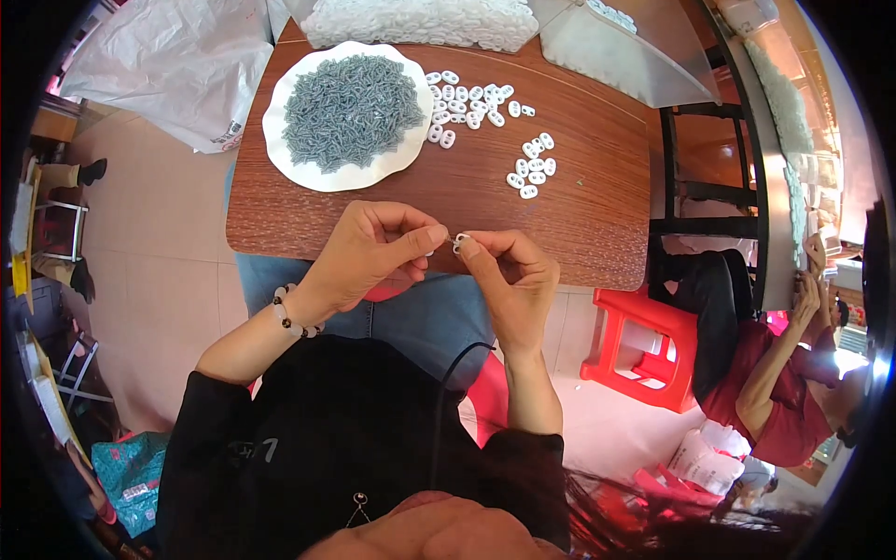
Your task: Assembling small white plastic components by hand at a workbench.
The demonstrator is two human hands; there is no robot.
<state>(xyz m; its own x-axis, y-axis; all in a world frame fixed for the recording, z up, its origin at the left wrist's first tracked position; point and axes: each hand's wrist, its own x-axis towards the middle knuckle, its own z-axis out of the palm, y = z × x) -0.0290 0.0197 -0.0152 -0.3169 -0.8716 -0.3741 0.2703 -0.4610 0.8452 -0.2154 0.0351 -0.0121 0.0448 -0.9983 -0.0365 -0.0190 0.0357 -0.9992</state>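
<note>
Both hands, left hand (373, 250) and right hand (509, 275), pinch one small white oval plastic piece (459, 241).

Both forearms rise from the lower edge, bare from the elbows up, with black sleeves covering the upper arms. The left hand (369, 252) is curled, its thumb and forefinger pressed together in a pinch grip, fingertips pointing right. A beaded bracelet circles the left wrist, which bends slightly inward. The right hand (509, 275) faces it, thumb and forefinger also pinched, the other fingers folded toward the palm. The fingertips of the two hands nearly meet, just to the right of the left hand's thumb.
</note>
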